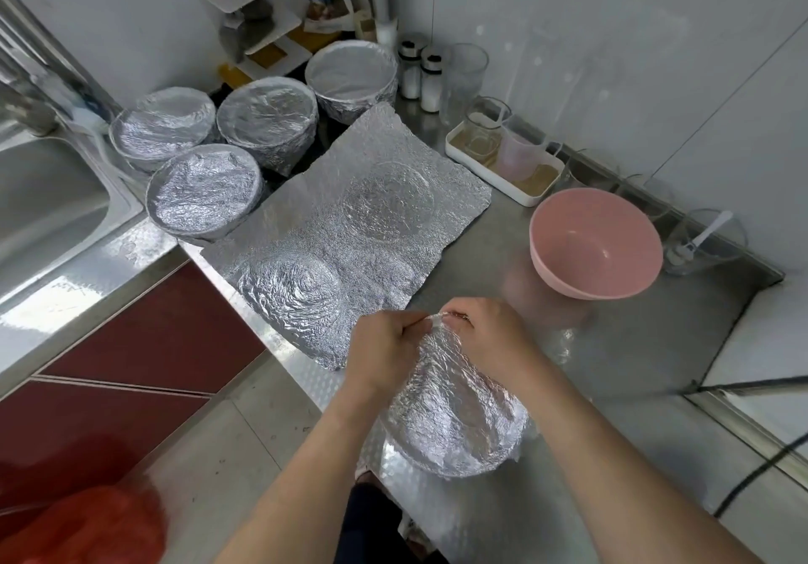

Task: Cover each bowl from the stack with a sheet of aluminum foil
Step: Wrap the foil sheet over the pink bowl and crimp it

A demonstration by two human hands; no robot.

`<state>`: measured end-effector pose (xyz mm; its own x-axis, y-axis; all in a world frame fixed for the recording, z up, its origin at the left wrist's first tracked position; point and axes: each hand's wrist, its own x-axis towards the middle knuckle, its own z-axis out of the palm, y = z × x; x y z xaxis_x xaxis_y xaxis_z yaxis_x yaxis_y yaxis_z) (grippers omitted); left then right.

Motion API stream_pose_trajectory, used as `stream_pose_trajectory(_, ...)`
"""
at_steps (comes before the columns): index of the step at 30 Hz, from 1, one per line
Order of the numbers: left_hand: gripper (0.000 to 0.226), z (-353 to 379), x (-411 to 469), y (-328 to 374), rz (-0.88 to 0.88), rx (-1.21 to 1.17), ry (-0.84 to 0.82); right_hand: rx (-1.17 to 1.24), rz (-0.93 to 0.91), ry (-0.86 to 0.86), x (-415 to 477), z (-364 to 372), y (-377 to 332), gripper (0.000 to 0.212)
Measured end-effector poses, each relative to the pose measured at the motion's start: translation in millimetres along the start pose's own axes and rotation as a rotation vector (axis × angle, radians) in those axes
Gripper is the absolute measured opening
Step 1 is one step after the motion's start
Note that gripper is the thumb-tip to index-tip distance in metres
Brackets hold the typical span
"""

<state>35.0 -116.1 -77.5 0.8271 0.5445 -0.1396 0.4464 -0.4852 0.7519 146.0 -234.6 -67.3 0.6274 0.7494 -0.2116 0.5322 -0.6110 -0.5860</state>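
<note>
Foil-wrapped bowl point(459, 423) sits at lower centre of the frame, on the steel counter point(612, 345), just below both hands. Left hand point(384, 353) and right hand point(489, 336) pinch its foil at the far rim, fingertips nearly meeting. 4 covered bowls point(205, 192) cluster upper left; a flat foil sheet point(350, 222) lies mid-frame, a pink bowl point(594, 244) at right.
</note>
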Motion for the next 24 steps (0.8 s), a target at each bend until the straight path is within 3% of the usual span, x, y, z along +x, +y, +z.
stream_pose_trajectory(5, 0.018, -3.8, -25.1, 2.9, -0.09, -0.073, 0.17, -0.004, -0.086, -0.049, 5.8, 4.0, -13.7, 0.016)
stream_pose_trajectory(11, 0.032, -10.4, -41.5, 0.8, -0.168, 0.029, 0.169, -0.029, -0.164, 0.065, -0.5, 2.4, -22.1, 0.033)
stream_pose_trajectory(17, 0.038, -13.2, -34.0, 4.4, -0.143, -0.027, 0.087, 0.004, -0.022, 0.249, -29.0, 1.5, 4.3, 0.029)
stream_pose_trajectory(24, 0.023, 3.6, -36.9, -0.6, -0.133, -0.058, 0.156, -0.059, 0.087, 0.189, -35.6, 15.0, 7.2, 0.029)
